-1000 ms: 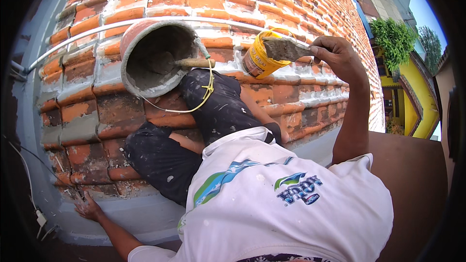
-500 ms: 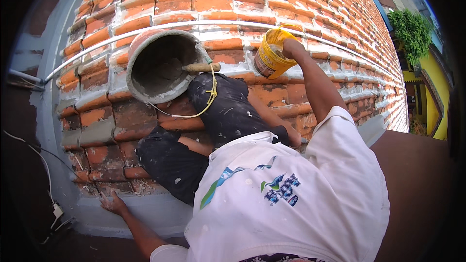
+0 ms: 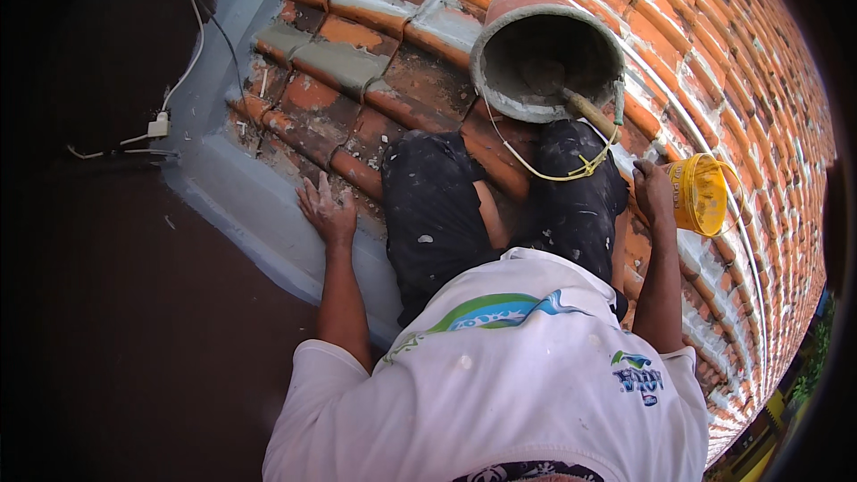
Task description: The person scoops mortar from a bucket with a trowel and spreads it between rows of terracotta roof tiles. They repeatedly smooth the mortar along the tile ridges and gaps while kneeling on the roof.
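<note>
My left hand [image 3: 328,211], fingers spread, rests at the border of the grey coated strip [image 3: 259,187] and the roof tiles [image 3: 303,129]. Beside the small yellow bucket [image 3: 701,195] is my right hand [image 3: 654,192], fingers curled; whatever it may hold is hidden. A large cement-crusted bucket [image 3: 500,54] leans on the tiles in front of my knees, its mouth tilted toward me. Inside lies a trowel, its wooden handle [image 3: 589,113] jutting over the rim. The bucket's wire handle [image 3: 536,171], tied with yellow cord, hangs across my right knee.
A white pipe [image 3: 665,80] runs over the tiles beyond both buckets. On the left, a white cable with a plug connector [image 3: 159,128] lies on the dark brown surface [image 3: 134,303]. Greenery [image 3: 811,366] shows past the roof's far right edge.
The view has swung left. My right hand has come out of the yellow bucket and is now beside it, nearer my body. My left hand still rests by the grey strip, fingers spread.
</note>
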A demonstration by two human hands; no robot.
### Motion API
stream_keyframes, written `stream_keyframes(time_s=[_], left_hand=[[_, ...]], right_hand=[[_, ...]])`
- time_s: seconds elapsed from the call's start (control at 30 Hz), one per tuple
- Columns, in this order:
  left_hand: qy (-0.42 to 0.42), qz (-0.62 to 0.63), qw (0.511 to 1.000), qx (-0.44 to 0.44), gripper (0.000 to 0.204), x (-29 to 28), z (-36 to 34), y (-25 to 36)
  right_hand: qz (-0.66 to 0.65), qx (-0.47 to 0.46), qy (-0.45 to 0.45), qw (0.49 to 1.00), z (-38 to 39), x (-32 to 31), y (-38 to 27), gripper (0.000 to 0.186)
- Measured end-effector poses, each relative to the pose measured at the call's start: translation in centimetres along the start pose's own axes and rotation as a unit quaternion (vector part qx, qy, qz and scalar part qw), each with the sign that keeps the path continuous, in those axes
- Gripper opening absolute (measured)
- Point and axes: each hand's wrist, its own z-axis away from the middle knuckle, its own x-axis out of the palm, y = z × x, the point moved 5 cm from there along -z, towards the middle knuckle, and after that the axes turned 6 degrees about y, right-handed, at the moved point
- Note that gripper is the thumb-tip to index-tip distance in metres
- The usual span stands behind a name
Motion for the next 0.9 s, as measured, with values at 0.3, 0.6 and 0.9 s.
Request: stream_keyframes(time_s=[0.3, 0.6, 0.9], left_hand=[[-0.055, -0.083, 0.991, 0.089, 0.072, -0.3, 6.6, 1.1], [-0.074, -0.133, 0.978, 0.142, 0.066, 3.9, 8.0, -2.8], [0.124, -0.531, 0.739, 0.396, 0.059, 9.4, 8.5, -7.8]], right_hand=[[0.107, -0.104, -0.056, 0.987, -0.5, 8.9, 5.1, 0.061], [-0.015, 0.02, 0.017, 1.0, 7.5, 7.8, 6.4, 0.06], [0.223, 0.354, -0.256, 0.871, 34.6, 7.0, 25.2, 0.03]])
